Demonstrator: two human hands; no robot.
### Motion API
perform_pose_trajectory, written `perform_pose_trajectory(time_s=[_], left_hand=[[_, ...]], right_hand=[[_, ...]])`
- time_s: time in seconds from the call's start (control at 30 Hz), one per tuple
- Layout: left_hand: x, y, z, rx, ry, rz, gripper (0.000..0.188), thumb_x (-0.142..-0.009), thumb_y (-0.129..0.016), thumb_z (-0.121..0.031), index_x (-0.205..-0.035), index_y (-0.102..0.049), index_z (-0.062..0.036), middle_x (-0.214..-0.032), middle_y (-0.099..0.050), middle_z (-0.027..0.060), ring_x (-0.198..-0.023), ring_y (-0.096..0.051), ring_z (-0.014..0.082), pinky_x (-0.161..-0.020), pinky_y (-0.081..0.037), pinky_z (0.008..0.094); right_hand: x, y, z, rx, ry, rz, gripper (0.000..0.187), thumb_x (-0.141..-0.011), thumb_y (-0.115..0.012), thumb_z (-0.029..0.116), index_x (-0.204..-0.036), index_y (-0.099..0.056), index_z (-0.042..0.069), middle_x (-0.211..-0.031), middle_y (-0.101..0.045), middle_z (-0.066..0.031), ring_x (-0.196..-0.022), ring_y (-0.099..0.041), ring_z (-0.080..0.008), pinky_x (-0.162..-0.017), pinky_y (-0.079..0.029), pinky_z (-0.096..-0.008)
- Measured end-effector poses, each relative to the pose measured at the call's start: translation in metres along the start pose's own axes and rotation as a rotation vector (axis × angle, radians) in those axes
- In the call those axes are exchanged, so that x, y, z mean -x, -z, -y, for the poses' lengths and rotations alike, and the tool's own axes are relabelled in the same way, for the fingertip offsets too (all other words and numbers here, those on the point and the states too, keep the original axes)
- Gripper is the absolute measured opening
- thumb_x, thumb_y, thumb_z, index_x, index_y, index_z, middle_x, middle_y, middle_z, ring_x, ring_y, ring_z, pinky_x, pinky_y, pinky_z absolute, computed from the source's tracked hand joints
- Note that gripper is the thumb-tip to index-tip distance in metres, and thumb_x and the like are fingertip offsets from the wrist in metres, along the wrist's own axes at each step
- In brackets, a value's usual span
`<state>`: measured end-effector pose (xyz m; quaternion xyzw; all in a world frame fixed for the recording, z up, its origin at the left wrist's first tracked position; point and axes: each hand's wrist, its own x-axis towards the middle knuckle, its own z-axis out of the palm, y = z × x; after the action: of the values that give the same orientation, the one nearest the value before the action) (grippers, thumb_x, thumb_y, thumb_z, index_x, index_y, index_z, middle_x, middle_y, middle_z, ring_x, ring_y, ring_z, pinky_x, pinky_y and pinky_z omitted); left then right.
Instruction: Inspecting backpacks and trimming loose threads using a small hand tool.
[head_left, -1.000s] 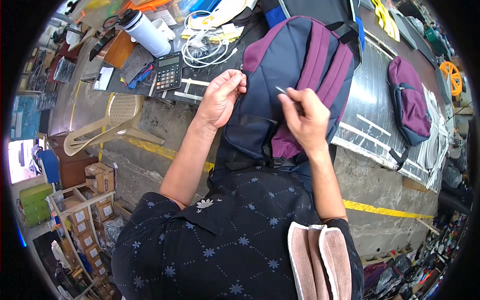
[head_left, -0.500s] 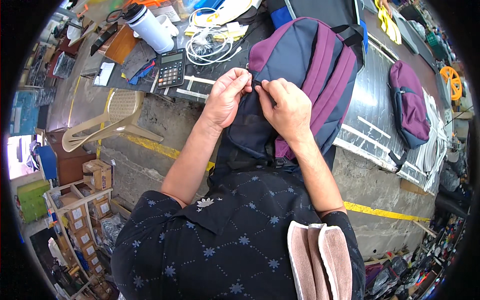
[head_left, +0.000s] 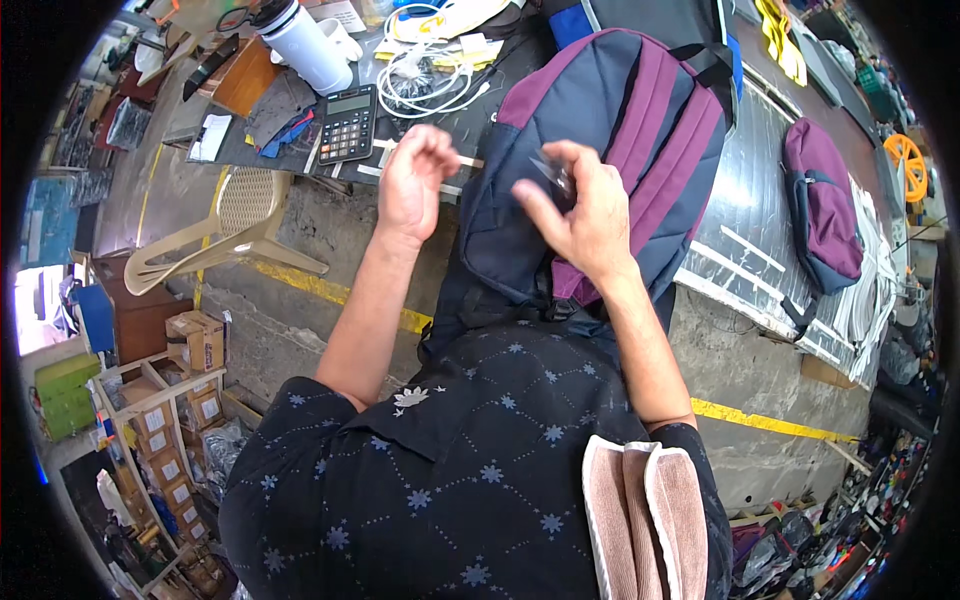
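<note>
Two hands above navy-purple backpack [head_left: 600, 170]: left hand [head_left: 415, 185] loosely curled, empty; right hand [head_left: 580, 215] pinching small dark object [head_left: 553, 172].

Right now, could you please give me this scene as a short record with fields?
Left hand: raised at the table edge, fingers curled, holding nothing visible
Right hand: over the backpack, pinching a small dark item, too small to identify
Backpack: navy with purple straps, strap side up
Beside left hand: black calculator, white cables
Farther right: second purple backpack
On shoulder: pink towel
</note>
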<state>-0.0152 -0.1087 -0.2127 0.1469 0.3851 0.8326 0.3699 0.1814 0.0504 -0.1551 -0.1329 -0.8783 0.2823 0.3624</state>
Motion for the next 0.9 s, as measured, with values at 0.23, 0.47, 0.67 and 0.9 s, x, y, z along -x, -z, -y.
perform_pose_trajectory(time_s=[0.23,0.47,0.67,0.9], left_hand=[[0.069,0.063,0.067,-0.408,0.271,-0.518,0.029,-0.113,-0.054,-0.039,-0.114,-0.068,-0.0138,-0.102,-0.069,0.0008,-0.092,-0.067,0.0152,-0.079,-0.053,0.0334],[0.108,0.032,0.099,-0.129,0.306,-0.214,0.047,-0.119,-0.045,-0.042,-0.146,-0.061,-0.0078,-0.134,-0.07,0.005,-0.117,-0.068,0.0163,-0.107,-0.053,0.0372],[0.058,-0.009,0.059,-0.664,-0.259,-0.175,0.027,-0.115,-0.061,-0.025,-0.113,-0.069,0.0011,-0.092,-0.067,0.004,-0.085,-0.058,0.0115,-0.079,-0.05,0.0289],[0.014,-0.1,0.009,-0.91,-0.502,0.031,0.044,-0.112,-0.066,-0.029,-0.082,-0.054,0.0004,-0.067,-0.04,0.0046,-0.066,-0.037,0.0125,-0.057,-0.038,0.0352]], right_hand=[[0.032,-0.019,-0.004,0.113,0.056,0.331,0.048,-0.081,-0.092,0.039,-0.116,-0.074,0.011,-0.09,-0.076,-0.0032,-0.082,-0.071,-0.021,-0.095,-0.04,-0.0412],[0.026,-0.003,0.009,-0.492,-0.318,0.431,0.02,-0.092,-0.088,0.013,-0.091,-0.07,0.003,-0.066,-0.054,0.0044,-0.058,-0.041,-0.0032,-0.052,-0.032,-0.0268],[0.032,0.063,0.003,-0.653,-0.448,0.225,0.016,-0.097,-0.084,0.006,-0.094,-0.069,0.005,-0.079,-0.058,0.0109,-0.068,-0.043,0.0018,-0.06,-0.033,-0.0197],[0.035,0.107,-0.024,-0.339,-0.349,-0.34,0.016,-0.099,-0.082,0.006,-0.093,-0.068,0.005,-0.078,-0.056,0.0092,-0.067,-0.041,0.0004,-0.061,-0.032,-0.0189]])
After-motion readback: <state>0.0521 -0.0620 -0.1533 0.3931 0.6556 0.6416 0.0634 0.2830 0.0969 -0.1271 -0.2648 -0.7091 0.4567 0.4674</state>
